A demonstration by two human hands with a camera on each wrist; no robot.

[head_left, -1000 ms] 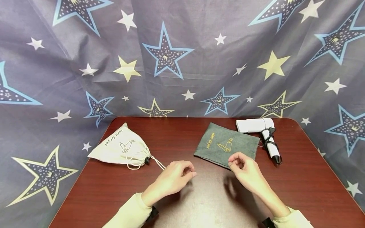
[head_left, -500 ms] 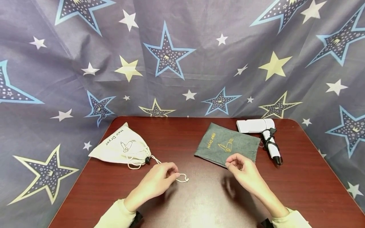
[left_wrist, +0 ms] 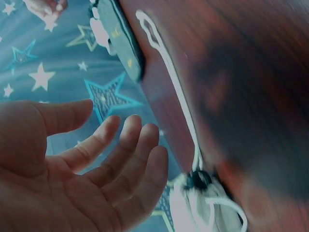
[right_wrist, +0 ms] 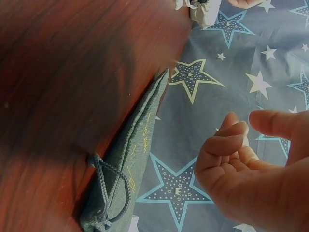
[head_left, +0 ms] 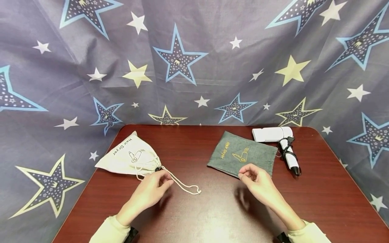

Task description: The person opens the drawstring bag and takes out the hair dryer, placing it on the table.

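A cream drawstring pouch printed "Hair Dryer" lies at the left of the table. Close to its gathered mouth hovers my left hand, its fingers loosely bent and nothing in them. In the left wrist view the pouch's white drawstring and black cord stopper sit apart from the fingers. My right hand hangs over the near edge of a grey "Hair Dryer" pouch; its fingers curl loosely and hold nothing in the right wrist view. Beyond that pouch lies a white hair dryer with its black cord wound around the handle.
The dark red wooden table reaches back to a grey-blue curtain patterned with stars. A grey cord loop sticks out from one end of the grey pouch in the right wrist view.
My left hand has moved left toward the cream pouch's mouth, uncovering the drawstring on the table. My right hand has shifted only slightly left. The pouches and hair dryer stay in place.
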